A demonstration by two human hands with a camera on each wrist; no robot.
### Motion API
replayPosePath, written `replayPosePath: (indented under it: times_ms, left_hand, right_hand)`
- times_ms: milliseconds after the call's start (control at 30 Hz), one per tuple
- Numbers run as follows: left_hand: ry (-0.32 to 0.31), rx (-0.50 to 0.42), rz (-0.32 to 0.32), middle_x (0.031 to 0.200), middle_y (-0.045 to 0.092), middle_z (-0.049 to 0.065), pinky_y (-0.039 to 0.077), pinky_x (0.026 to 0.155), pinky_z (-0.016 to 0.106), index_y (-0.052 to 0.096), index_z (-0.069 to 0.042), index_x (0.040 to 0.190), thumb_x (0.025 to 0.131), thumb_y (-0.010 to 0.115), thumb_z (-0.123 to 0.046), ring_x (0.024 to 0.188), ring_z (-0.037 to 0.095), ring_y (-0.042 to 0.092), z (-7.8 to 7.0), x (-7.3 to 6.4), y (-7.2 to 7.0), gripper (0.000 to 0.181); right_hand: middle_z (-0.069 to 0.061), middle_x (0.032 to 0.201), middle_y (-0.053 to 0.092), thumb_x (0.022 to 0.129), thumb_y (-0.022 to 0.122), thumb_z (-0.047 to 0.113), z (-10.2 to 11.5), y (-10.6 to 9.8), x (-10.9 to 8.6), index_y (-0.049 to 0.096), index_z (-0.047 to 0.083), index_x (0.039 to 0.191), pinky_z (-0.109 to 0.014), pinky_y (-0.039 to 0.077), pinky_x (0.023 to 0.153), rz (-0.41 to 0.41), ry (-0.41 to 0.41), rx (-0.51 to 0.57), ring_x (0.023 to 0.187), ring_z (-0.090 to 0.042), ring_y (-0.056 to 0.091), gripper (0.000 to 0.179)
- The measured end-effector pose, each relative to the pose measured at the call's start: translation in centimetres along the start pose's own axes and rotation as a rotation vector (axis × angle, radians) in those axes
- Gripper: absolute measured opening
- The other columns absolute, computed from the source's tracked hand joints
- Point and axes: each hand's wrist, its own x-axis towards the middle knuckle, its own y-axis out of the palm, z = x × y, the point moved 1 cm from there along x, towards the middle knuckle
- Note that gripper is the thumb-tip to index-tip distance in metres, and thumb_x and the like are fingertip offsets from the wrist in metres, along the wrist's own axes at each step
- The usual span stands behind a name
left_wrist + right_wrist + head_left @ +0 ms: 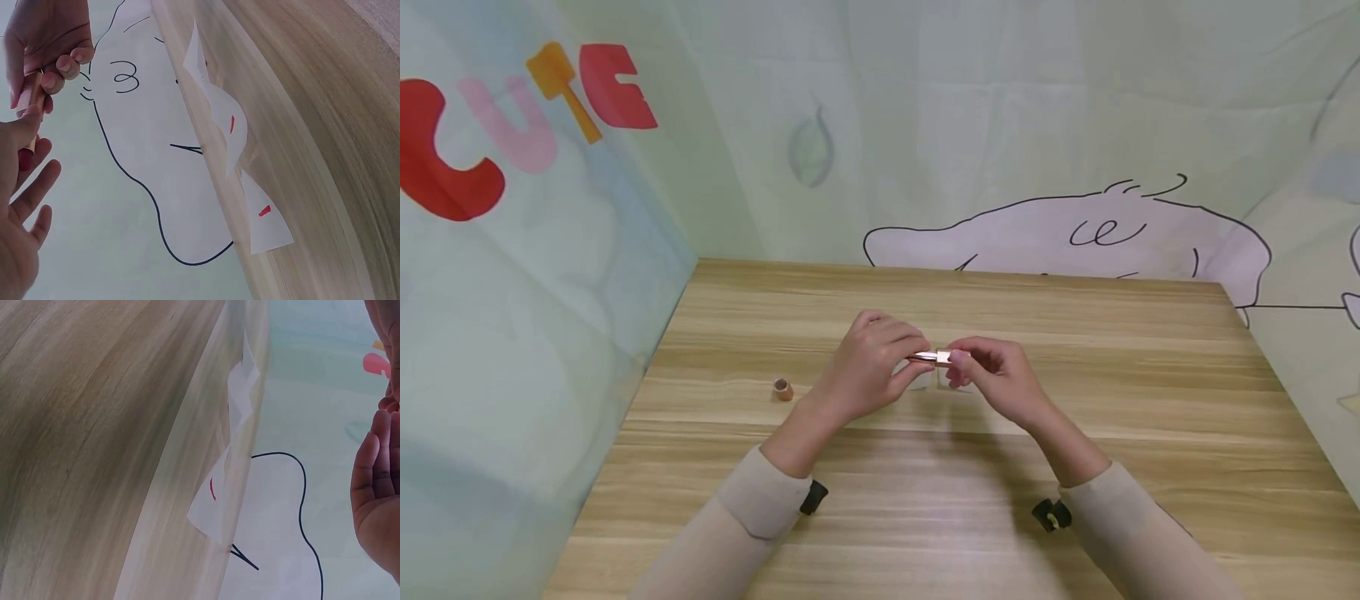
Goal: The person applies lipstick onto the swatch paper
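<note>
A rose-gold lipstick (942, 357) is held crosswise between both hands above the table. My left hand (867, 362) pinches its left end between thumb and fingers. On the other end, the thumb and fingers of my right hand (1006, 379) grip the base. The left wrist view shows the red lipstick tip (25, 160) out of the tube, beside the left fingers. Under the hands lie white paper pieces (919, 382), partly hidden in the head view. Red strokes mark the curled paper (269, 234) in the left wrist view.
A small rose-gold cap (783, 389) stands on the wooden table (880, 517), left of the left hand. Printed cloth (925, 125) hangs along the table's back and left edges. Dark wrist devices (814, 497) sit at the sleeve cuffs.
</note>
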Motion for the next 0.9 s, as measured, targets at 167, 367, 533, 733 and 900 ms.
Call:
replayPosePath:
  times_ms: [167,367,533,733,900]
  left_hand:
    - [-0.011,0.014,0.006,0.098,0.075,-0.001,0.046,0.097,0.041,0.077,-0.011,0.095,0.089,0.080,-0.026,0.096,0.016,0.070,0.00,-0.06,0.01,0.016]
    - [-0.029,0.001,0.015,0.099,0.076,-0.001,0.046,0.098,0.041,0.077,-0.011,0.095,0.090,0.079,-0.027,0.098,0.016,0.070,0.04,-0.14,0.00,0.017]
    - [-0.048,0.004,0.031,0.099,0.076,-0.001,0.045,0.097,0.040,0.077,-0.012,0.095,0.093,0.076,-0.028,0.098,0.016,0.070,0.09,-0.23,0.05,0.017]
    - [-0.085,-0.013,0.065,0.100,0.076,-0.001,0.045,0.098,0.040,0.077,-0.012,0.096,0.094,0.075,-0.029,0.099,0.016,0.070,0.05,-0.25,0.06,0.017]
    - [-0.126,-0.028,0.106,0.099,0.076,-0.002,0.045,0.098,0.041,0.077,-0.013,0.095,0.096,0.072,-0.031,0.099,0.016,0.070,-0.05,-0.42,0.02,0.018]
  right_hand:
    - [-0.016,0.088,0.069,0.100,0.062,0.004,0.01,0.11,-0.03,0.069,-0.007,0.111,-0.033,0.061,0.070,0.002,0.004,0.025,0.074,-0.018,0.071,0.018]
    - [-0.023,0.098,0.070,0.098,0.064,0.002,-0.05,0.20,-0.01,0.069,-0.007,0.114,-0.038,0.062,0.072,0.012,-0.008,0.030,0.078,-0.024,0.072,0.018]
    - [-0.021,0.099,0.071,0.095,0.068,0.000,0.06,0.20,-0.03,0.069,-0.004,0.116,-0.034,0.061,0.070,0.019,-0.039,0.005,0.079,-0.031,0.071,0.021]
    - [-0.016,0.096,0.072,0.092,0.071,0.000,0.01,0.18,-0.12,0.071,-0.002,0.115,-0.030,0.060,0.066,0.007,-0.069,-0.036,0.078,-0.026,0.071,0.023]
    - [-0.008,0.094,0.072,0.089,0.074,-0.002,-0.34,0.25,-0.12,0.073,0.001,0.111,-0.027,0.056,0.061,-0.016,-0.143,-0.113,0.071,-0.019,0.066,0.022]
